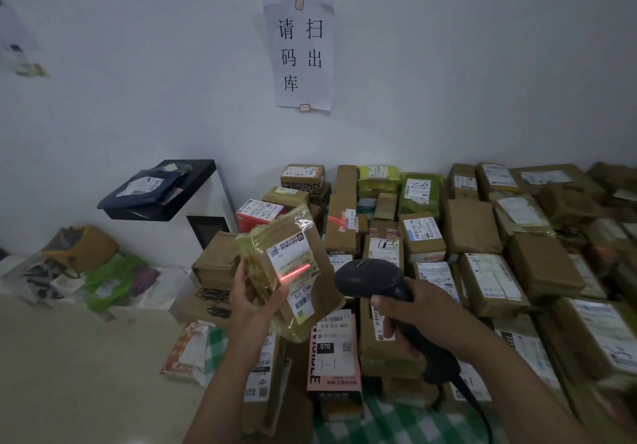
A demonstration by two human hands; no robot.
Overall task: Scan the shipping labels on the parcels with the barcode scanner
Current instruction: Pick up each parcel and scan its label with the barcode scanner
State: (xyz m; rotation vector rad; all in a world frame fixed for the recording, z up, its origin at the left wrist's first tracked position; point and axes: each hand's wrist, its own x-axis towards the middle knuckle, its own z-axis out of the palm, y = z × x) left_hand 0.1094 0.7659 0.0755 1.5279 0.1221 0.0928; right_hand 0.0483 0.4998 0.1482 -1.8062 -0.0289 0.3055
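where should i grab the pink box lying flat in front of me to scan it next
Probably by its left long edge, coming from the left. The pink box lies flat, label up, with its printed left side face exposed, while a brown box crowds its right side. Keep the thumb off the white label on top.

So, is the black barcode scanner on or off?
On: the black scanner casts a red line across the white label on the brown parcel.
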